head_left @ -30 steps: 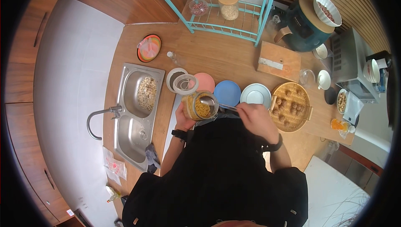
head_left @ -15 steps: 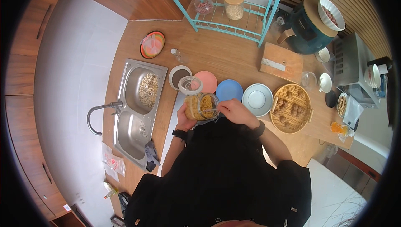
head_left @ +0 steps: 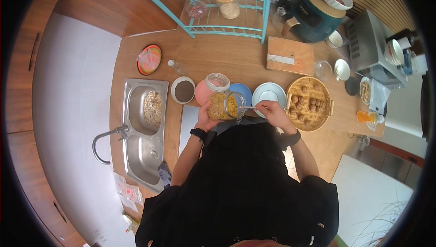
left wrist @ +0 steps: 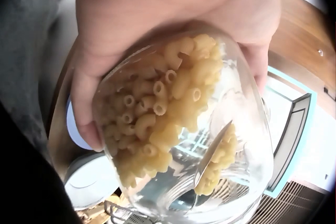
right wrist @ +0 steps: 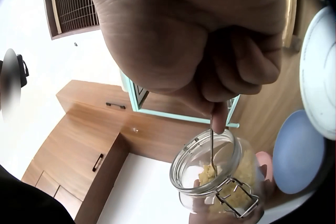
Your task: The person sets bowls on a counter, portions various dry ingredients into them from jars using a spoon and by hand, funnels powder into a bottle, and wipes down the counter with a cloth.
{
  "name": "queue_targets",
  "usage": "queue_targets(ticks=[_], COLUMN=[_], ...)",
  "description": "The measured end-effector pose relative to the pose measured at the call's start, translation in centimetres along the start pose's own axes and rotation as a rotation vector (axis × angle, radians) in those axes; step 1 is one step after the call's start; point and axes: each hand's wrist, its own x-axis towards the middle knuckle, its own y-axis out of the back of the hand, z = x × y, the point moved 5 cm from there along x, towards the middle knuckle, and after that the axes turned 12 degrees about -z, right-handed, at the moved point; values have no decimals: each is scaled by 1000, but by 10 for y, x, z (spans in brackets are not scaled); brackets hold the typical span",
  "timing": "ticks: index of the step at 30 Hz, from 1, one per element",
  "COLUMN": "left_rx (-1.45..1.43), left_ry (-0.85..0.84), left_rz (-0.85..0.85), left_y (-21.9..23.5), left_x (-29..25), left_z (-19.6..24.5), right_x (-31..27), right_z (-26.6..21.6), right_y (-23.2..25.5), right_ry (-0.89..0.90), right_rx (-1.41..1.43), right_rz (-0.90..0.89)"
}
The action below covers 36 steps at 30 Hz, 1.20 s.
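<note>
My left hand (head_left: 205, 120) grips a clip-top glass jar (head_left: 219, 106) by its base and side, tilted with its mouth toward my right. Curled macaroni (left wrist: 152, 103) lies heaped along one side of the jar. My right hand (head_left: 274, 114) pinches the handle of a metal spoon (head_left: 248, 107) that reaches in through the open mouth. Through the glass in the left wrist view, the spoon's bowl (left wrist: 212, 153) carries some macaroni, apart from the main heap. The wire clasp (right wrist: 236, 198) hangs loose at the jar's rim.
Behind the jar stand a bowl of dark grains (head_left: 184, 91), a pink plate (head_left: 203, 93), a lidded clear container (head_left: 218, 81), a blue plate (head_left: 243, 91) and a pale bowl (head_left: 269, 93). A wicker basket (head_left: 295, 122) of walnuts sits right, a double sink (head_left: 164, 111) left.
My right hand moved in to the jar's mouth, pushing the spoon deeper, then drew back a little to the right. The jar now lies more sideways. The head view has shifted.
</note>
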Motion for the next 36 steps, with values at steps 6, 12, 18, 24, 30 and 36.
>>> queue_targets(ticks=[6, 12, 18, 24, 30, 36], left_rx=[75, 46, 142, 115, 52, 103], left_ry=[253, 274, 304, 276, 257, 267], left_rz=[25, -14, -19, 31, 1, 41], left_y=[-9, -13, -17, -12, -7, -10], left_x=[45, 62, 62, 61, 63, 60], left_z=[-14, -42, -45, -46, -43, -39], right_x=[-49, -83, -107, -122, -111, -117], right_z=[24, 41, 41, 49, 47, 6], right_y=[23, 32, 37, 45, 39, 50], right_ry=[-150, -151, -157, -222, -195, -102], right_rx=[-16, 60, 76, -48, -655, -662], right_rz=[173, 337, 436, 543, 592, 640])
